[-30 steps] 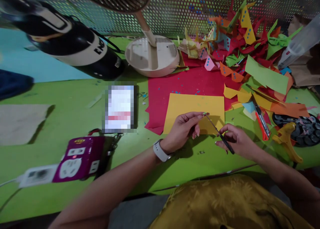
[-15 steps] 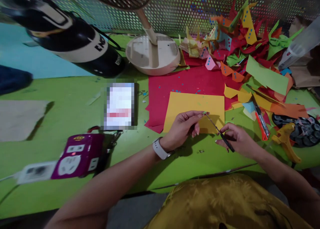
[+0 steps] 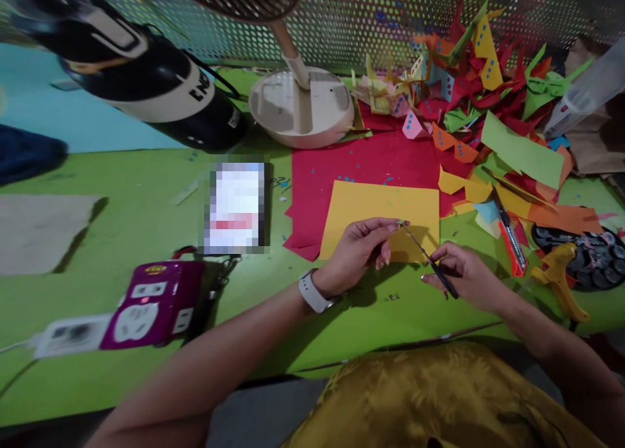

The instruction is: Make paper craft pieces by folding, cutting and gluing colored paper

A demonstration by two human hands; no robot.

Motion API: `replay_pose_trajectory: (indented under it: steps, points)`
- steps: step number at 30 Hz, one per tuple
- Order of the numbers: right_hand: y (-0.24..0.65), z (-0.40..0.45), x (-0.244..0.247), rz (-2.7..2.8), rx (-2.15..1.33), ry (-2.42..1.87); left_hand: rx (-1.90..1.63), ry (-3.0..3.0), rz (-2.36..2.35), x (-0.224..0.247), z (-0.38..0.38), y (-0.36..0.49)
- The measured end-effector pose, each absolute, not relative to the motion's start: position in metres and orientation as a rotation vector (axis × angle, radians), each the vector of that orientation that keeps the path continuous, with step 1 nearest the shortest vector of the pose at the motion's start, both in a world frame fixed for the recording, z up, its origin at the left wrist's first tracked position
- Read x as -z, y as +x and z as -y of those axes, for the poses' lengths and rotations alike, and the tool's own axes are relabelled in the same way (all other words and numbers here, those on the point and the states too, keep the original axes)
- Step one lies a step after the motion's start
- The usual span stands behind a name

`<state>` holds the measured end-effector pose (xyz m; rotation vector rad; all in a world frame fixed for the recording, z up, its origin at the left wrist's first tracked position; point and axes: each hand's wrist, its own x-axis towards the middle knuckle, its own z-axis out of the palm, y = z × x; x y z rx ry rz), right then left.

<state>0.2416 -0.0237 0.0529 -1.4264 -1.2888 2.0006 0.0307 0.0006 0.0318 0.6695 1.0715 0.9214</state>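
Scissors [image 3: 444,283] (dark-handled) in right hand [image 3: 467,279]

the change is mostly in the camera's view, which has turned slightly. compared with the first picture, the purple power adapter [image 3: 155,303], the smartphone [image 3: 237,207], the brown paper [image 3: 43,233] and the dark blue cloth [image 3: 29,154] show higher up. the fan base [image 3: 303,109] and black bottle [image 3: 166,86] appear a little farther right. the wristwatch [image 3: 313,292] sits barely higher, and the yellow glue gun [image 3: 561,277] slightly lower.
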Motion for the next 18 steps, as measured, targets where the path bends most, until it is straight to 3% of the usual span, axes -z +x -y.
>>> replay_pose_trajectory:
  steps: [18]
  points:
    - [0.2419,0.0238,-0.0562,1.201,-1.992,-1.428,-0.921,0.668,-1.02,-0.0336,0.0003,0.0312]
